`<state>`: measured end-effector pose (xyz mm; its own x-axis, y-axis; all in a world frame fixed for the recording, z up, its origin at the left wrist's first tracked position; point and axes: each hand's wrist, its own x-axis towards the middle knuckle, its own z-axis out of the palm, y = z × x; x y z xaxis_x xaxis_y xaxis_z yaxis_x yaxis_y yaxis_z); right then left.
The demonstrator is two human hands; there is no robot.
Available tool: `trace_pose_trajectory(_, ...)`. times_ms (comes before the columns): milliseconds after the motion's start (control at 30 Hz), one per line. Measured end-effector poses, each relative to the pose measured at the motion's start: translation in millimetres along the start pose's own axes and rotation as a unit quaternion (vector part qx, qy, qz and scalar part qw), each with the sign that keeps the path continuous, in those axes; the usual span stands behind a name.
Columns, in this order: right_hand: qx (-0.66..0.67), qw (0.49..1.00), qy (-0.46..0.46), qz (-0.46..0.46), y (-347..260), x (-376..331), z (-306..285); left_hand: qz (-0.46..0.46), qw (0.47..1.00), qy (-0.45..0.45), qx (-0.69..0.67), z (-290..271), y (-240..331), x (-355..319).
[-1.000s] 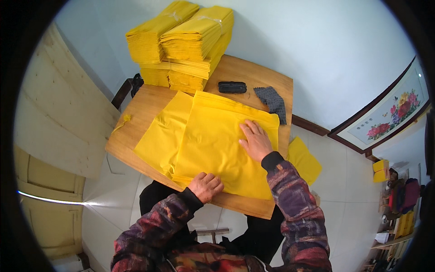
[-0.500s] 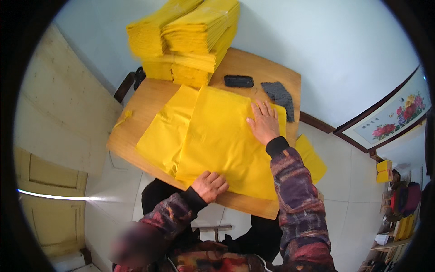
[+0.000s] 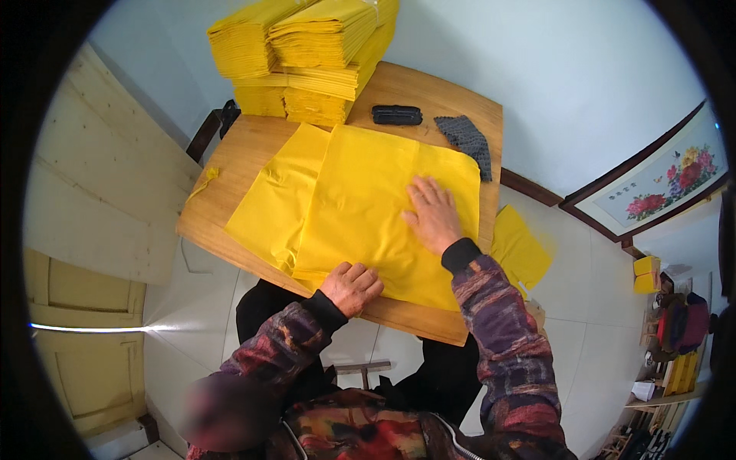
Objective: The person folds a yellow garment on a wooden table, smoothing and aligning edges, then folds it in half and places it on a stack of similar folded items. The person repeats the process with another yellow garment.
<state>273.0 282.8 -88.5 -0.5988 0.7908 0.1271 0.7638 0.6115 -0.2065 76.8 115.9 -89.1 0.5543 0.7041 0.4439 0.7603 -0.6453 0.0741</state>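
A wide yellow sheet [image 3: 368, 222] of thin, slightly creased material lies on the wooden table. It overlaps a second yellow sheet [image 3: 268, 207] on the left, whose surface is wrinkled. My right hand [image 3: 434, 216] rests flat on the right half of the top sheet, fingers stretched out. At the table's front edge, my left hand [image 3: 352, 287] has its fingers curled over the near edge of that sheet. Its fingertips are partly hidden.
Tied stacks of folded yellow pieces [image 3: 307, 46] stand at the table's back left. A black case [image 3: 397, 115] and a grey knitted cloth [image 3: 464, 142] lie at the back. Another yellow sheet [image 3: 520, 247] shows beyond the right edge. A framed flower picture [image 3: 652, 180] leans at right.
My right hand has slid over the sheet toward me and a little left. My left hand stays at the near edge. The whole view has shifted slightly.
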Motion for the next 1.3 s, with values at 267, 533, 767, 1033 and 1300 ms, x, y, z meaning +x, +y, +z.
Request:
trace_pose_trajectory(267,0.000,0.995,-0.033,0.093,6.8,14.4,-1.0,0.009,1.000,-0.002,0.021,2.4,-1.5,-3.3)
trace_pose_trajectory(533,0.030,0.997,0.006,0.065,9.1,13.9,-6.2,0.001,1.000,0.013,0.006,1.2,-0.4,-3.4)
trace_pose_trajectory(767,0.135,0.987,0.085,-0.036,-0.6,-59.9,-39.5,0.004,1.000,0.008,0.007,8.2,-3.0,-2.2)
trace_pose_trajectory(1033,0.144,0.988,0.040,0.033,-33.9,-168.4,-70.4,0.006,0.999,0.022,0.038,10.1,-3.1,-2.3)
trace_pose_trajectory(1300,0.369,0.882,0.149,0.252,-39.6,-220.6,-52.7,0.001,0.997,0.024,0.073,-0.1,-4.1,8.6)
